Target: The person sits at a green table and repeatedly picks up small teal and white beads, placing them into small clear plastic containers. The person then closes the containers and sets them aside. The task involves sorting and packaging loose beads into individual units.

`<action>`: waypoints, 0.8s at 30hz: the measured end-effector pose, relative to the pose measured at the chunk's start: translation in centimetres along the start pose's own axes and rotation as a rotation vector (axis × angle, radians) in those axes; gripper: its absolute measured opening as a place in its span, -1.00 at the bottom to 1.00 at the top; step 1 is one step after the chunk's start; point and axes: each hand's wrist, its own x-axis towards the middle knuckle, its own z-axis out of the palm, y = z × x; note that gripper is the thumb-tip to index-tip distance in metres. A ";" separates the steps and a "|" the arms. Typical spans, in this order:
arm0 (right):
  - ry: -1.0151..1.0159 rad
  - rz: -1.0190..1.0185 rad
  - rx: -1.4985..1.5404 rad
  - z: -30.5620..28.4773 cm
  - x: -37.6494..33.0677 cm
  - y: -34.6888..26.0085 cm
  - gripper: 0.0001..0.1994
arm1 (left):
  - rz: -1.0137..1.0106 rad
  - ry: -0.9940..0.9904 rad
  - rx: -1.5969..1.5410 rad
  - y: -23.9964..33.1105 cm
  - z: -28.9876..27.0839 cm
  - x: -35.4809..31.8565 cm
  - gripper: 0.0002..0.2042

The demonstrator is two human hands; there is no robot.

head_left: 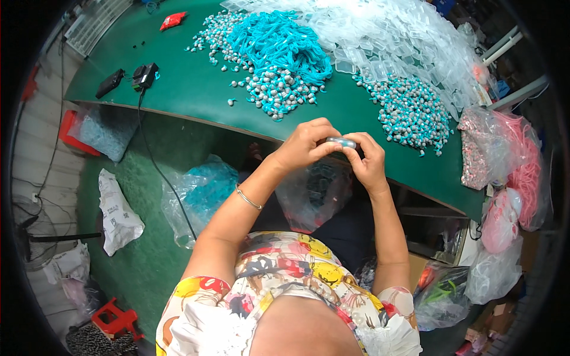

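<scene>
Just over the near edge of the green table (196, 89), my left hand (304, 143) and my right hand (369, 163) come together on a small clear plastic case (343, 142). Fingers and thumbs of both pinch it from either end. Something grey and turquoise shows through the case, too small to make out. Beyond my left hand lies a pile of little grey-and-turquoise pieces (278, 94), with a heap of turquoise cords (279, 44) behind it. A second pile of such pieces (411, 115) spreads past my right hand. Clear plastic cases (386, 35) are heaped behind that pile.
Black devices (143, 76) with a cable sit on the table's left, and a red packet (173, 21) farther back. Bags of pink cords (522, 160) hang at the right end. Plastic bags (208, 184) and a red stool (116, 317) stand on the floor.
</scene>
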 end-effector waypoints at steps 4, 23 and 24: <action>0.042 -0.029 0.022 0.1 0.3 0.1 -0.74 | -0.003 0.030 -0.021 0.1 0.2 0.2 -0.77; 0.086 -0.072 -0.660 -1.0 8.7 5.6 -0.67 | 0.036 -0.285 0.220 0.4 6.5 -7.7 -0.72; 0.091 -0.061 -0.716 -0.7 9.7 6.5 -0.67 | -0.033 -0.333 0.252 -0.7 7.4 -8.4 -0.72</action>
